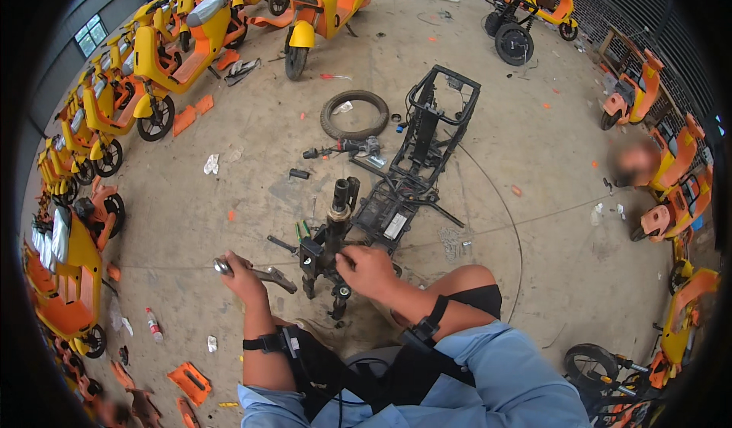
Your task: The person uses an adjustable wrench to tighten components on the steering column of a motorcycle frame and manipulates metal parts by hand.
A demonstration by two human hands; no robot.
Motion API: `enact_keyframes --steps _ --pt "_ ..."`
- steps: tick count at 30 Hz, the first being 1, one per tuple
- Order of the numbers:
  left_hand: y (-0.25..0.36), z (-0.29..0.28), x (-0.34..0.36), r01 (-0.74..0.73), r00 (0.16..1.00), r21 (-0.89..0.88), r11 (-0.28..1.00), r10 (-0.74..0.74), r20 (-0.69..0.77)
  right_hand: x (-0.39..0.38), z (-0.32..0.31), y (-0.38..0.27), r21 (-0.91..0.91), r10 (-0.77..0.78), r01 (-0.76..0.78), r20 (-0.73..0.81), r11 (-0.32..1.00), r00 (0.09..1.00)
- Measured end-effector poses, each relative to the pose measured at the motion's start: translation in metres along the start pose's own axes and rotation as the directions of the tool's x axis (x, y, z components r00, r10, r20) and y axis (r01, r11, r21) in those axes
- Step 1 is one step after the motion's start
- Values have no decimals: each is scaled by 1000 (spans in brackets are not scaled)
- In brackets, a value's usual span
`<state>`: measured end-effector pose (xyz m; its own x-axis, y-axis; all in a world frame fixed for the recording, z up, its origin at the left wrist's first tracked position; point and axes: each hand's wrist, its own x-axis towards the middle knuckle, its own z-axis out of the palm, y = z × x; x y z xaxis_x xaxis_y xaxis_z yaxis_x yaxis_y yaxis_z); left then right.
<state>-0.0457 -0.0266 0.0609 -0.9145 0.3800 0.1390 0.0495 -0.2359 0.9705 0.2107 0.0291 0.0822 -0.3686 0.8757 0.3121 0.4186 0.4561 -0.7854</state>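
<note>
My left hand is closed around a long metal wrench, held to the left of a black front fork. The fork stands upright before me, its steering tube pointing up, with a metal ring partway along it. Against the fork's right side rests my right hand, its fingers curled and pressed onto the black metal; part of the grip is hidden from above. Just beyond the fork lies a stripped black scooter frame, stretching away to the far right. Two green-handled tools show at the fork's left.
A loose tyre and a black-and-red power tool lie beyond the fork. Yellow scooters line the left side; more scooters stand right. Orange panels and a bottle lie left. A thin cable curves rightward.
</note>
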Motion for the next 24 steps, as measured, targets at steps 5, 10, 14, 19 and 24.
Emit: enact_keyframes --steps 5,10,14,19,24 --pt "-6 5 -8 -25 986 65 998 14 165 12 -12 -3 -34 125 -121 145 992 982" --pt "-18 -2 -13 -42 930 100 994 3 367 21 -28 8 -57 176 -167 292 984 940" --pt "-13 -3 -22 -50 920 154 987 -15 393 23 -40 16 -260 260 -196 242 945 935" --pt "-9 -2 -21 -33 902 142 989 -32 430 32 -19 49 -105 180 -157 260 982 949" --pt "-22 0 -20 55 931 108 993 -90 354 37 5 82 625 189 -566 565 538 804"
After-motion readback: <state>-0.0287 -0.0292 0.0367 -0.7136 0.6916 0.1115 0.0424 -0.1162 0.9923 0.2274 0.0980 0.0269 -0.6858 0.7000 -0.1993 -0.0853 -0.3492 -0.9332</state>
